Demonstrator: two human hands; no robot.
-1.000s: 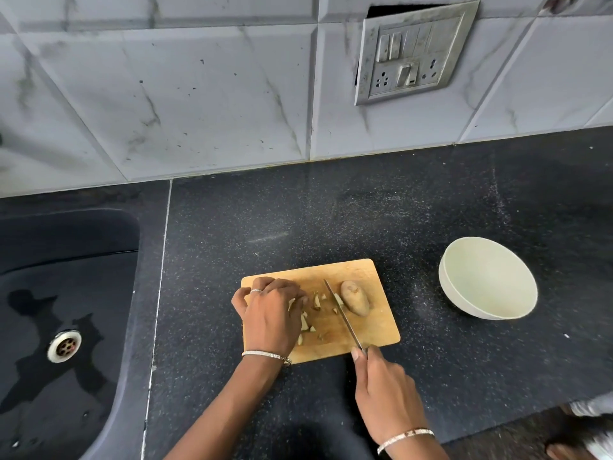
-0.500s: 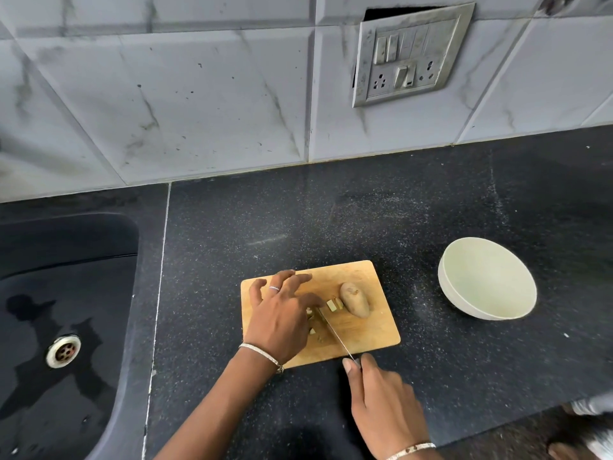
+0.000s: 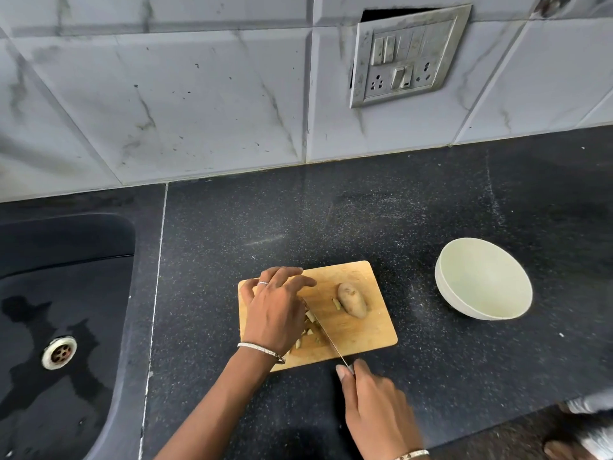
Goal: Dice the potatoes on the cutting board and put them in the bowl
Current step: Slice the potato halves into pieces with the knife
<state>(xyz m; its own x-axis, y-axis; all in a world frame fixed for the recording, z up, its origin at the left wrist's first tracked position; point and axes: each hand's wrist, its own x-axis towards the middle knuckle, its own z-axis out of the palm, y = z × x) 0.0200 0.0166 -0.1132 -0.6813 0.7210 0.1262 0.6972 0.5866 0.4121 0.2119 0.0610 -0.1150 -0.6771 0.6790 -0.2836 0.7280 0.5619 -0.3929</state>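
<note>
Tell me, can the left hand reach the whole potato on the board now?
Probably yes: the left hand lies on the cutting board, but the knife blade stands between it and the whole potato.

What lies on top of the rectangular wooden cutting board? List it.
On the rectangular wooden cutting board: one whole brown potato, pale cut potato pieces, the thin knife blade and the left hand. Whatever lies beneath that hand is covered.

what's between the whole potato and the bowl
In the head view, only bare board of the cutting board, then empty black counter, lies between the whole potato and the bowl.
</note>
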